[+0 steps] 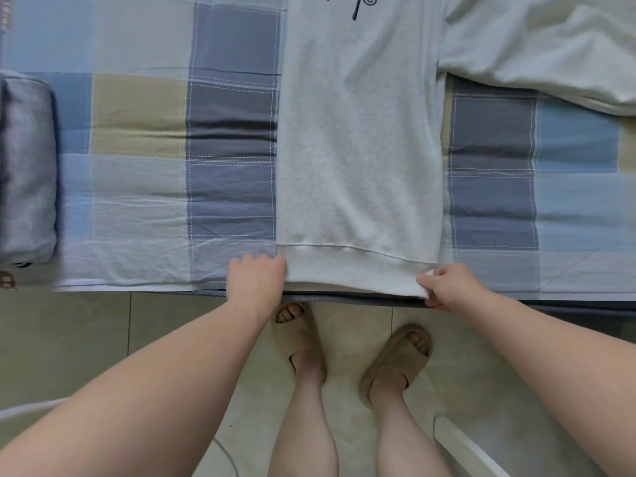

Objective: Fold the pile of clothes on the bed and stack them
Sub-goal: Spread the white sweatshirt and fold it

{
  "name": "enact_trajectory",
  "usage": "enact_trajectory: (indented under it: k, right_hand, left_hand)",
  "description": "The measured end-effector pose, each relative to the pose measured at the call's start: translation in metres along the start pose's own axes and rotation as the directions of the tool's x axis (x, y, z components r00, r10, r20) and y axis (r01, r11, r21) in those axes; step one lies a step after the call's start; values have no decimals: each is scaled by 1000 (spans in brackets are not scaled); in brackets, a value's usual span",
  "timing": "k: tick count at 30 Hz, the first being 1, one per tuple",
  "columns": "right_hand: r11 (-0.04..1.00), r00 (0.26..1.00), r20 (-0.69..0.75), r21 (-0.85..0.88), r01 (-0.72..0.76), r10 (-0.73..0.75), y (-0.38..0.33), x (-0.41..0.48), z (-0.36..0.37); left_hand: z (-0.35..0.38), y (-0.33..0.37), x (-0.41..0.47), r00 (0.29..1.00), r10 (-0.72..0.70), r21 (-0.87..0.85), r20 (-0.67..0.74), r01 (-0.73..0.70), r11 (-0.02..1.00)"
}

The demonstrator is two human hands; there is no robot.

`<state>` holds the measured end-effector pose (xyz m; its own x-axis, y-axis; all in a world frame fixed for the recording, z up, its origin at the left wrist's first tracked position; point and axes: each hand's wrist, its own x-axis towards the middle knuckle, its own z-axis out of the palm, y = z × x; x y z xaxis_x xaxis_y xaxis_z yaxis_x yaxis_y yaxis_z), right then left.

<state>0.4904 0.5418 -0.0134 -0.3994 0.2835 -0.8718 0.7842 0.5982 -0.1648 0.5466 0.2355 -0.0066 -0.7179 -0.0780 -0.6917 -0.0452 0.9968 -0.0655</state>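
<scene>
Lying flat on checked bedspread (137, 132), printed side up: pale sweatshirt (358, 149), ribbed hem at near bed edge, sleeve spread right. Gripping hem's left corner, fingers curled: left hand (256, 280). Pinching right corner between thumb and fingers: right hand (447, 287). Grey folded bundle (27, 166) well apart at far left

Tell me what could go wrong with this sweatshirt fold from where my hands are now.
1. One sleeve lies spread out to the side of the sweatshirt; lifting the hem now would likely leave it sticking out of the fold.
2. The left hand and right hand grip the hem corners right at the bed edge, so a tug toward you could drag the sweatshirt off onto the tiled floor.
</scene>
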Motion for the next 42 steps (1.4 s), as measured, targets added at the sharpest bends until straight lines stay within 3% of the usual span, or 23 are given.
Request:
enact_trajectory:
  k: [4,9,17,22,27,31,34,39,42]
  right_hand:
    - [982,992,-27,-142,121,-127,-21,-22,-11]
    - [861,930,-85,-417,292,-357,-56,-44,-31]
    - [930,925,-137,-158,333,-354,-147,23,-92]
    - [892,893,-129,-214,399,-431,-204,79,-116]
    - [880,860,-212,-221,421,-465,-253,127,-115]
    - [893,846,-285,-143,427,-450,-260,143,-110]
    - [897,872,-221,-32,441,-437,-255,148,-112]
    - [857,855,-113,46,513,-506,-238,154,-128]
    - [870,878,-62,113,479,-475,-230,155,-137]
  left_hand:
    - [-21,-5,-8,999,34,-75,42,-31,997]
    - [-54,-2,-10,991,123,-114,-54,-129,985]
    - [-106,49,58,962,170,-237,-212,-219,947]
    - [-129,114,110,962,196,-354,-189,-253,900]
    - [-140,176,141,973,160,-588,-166,-228,776]
    - [-147,205,151,970,21,-505,-244,-145,851]
    - [-150,219,159,981,-33,-431,-189,-53,901]
    - [-157,234,161,992,-58,-408,-116,6,913]
    - [-155,231,160,997,4,-428,-77,-37,903]
